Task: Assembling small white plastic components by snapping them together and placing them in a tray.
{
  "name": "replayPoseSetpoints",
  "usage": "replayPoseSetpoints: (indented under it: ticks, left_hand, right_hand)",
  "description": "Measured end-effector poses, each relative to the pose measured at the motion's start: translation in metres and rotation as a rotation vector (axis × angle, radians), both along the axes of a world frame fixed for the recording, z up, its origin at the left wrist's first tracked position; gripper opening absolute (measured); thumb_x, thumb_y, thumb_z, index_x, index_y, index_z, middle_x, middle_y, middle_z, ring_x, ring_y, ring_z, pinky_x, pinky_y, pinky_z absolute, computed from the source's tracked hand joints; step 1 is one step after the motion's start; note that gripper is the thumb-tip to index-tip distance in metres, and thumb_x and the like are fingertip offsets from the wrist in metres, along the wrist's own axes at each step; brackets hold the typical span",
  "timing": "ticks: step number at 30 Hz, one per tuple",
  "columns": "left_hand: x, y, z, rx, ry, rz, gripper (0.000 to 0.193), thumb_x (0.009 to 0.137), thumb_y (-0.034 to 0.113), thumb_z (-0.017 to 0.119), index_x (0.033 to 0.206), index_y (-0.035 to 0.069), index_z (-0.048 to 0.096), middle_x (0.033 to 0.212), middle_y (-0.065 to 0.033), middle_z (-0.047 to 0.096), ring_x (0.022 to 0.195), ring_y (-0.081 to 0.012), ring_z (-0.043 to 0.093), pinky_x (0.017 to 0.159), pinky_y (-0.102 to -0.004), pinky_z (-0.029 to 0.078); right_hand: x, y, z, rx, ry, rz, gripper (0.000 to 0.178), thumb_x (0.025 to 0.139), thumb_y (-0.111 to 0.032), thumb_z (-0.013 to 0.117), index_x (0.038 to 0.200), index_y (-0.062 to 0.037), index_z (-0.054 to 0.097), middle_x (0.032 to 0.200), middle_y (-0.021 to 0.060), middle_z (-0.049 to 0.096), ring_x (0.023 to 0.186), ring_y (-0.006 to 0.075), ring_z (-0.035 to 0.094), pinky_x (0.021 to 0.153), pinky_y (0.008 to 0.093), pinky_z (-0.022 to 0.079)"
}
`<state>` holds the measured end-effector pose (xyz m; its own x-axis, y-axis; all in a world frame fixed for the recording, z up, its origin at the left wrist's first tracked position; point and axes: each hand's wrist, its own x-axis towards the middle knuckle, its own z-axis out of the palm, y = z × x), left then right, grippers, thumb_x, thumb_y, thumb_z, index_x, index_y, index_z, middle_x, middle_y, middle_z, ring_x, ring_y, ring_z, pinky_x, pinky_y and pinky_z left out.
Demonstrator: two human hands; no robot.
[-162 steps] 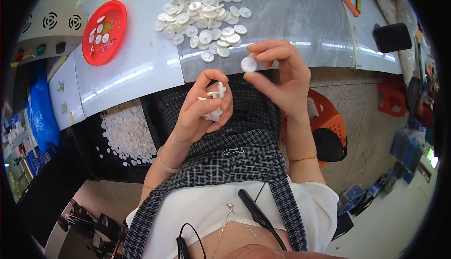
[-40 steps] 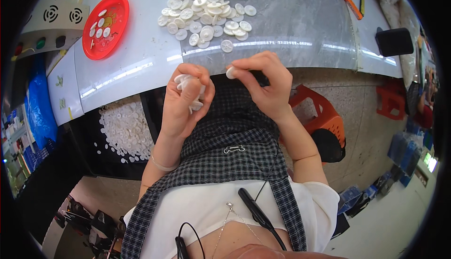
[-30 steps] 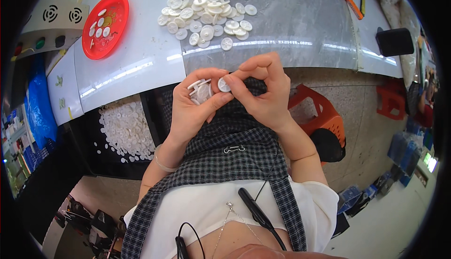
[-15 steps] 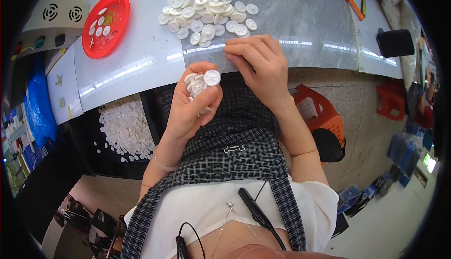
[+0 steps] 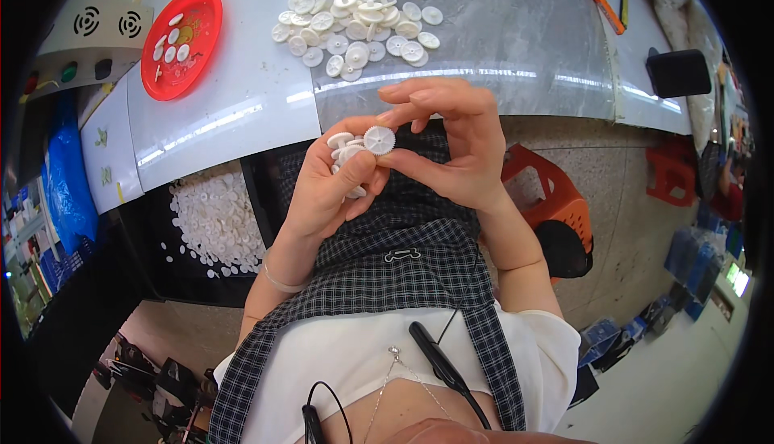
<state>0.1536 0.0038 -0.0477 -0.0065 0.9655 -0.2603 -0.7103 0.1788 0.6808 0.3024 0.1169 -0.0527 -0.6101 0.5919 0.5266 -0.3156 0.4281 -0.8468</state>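
Several white plastic gears (image 5: 342, 144) lie bunched in my left hand (image 5: 314, 190), whose fingers curl round them. One toothed white gear (image 5: 380, 140) stands face-up at its fingertips, beside my left thumb. My right hand (image 5: 468, 150) reaches across to this gear, its thumb and a fingertip at the gear's edge, the other fingers raised. Both hands are over my lap, just off the table's near edge. On the table ahead lies a loose pile of white gears (image 5: 371, 13).
A red plate (image 5: 196, 73) with several white gears is at the left of the table (image 5: 266, 81). Below it, a dark bin holds a heap of small white parts (image 5: 214, 214). An orange cutter (image 5: 606, 10) lies far right. A red-orange stool (image 5: 556, 190) stands at right.
My right hand has come down from the table edge and turned to meet the gear at my left fingertips. A gear at the pile's near right edge has shifted slightly.
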Motion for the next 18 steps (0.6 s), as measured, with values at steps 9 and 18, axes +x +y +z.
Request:
replayPoseSetpoints:
  ticks: [9, 18]
  left_hand:
    - [-0.005, -0.003, -0.011, 0.044, -0.022, -0.053, 0.035, 0.092, 0.030, 0.065, 0.111, 0.003, 0.054, 0.070, -0.0056, 0.057, 0.043, -0.0036, 0.041, 0.033, -0.0158, 0.029]
    - [-0.037, -0.034, -0.006, 0.012, 0.111, -0.029, 0.029, 0.093, 0.023, 0.063, 0.110, 0.002, 0.054, 0.068, -0.0043, 0.054, 0.042, -0.0030, 0.038, 0.033, -0.0157, 0.026]
  right_hand:
    - [-0.001, 0.005, -0.001, -0.035, 0.018, -0.053, 0.045, 0.079, -0.002, 0.075, 0.115, -0.0021, 0.049, 0.115, 0.0195, 0.062, 0.099, 0.0218, 0.065, 0.083, 0.0306, 0.050]
    - [0.006, 0.028, -0.015, -0.172, 0.059, -0.394, 0.015, 0.091, 0.003, 0.058, 0.105, 0.0004, 0.056, 0.103, 0.0103, 0.063, 0.096, 0.0147, 0.060, 0.086, 0.0267, 0.047]
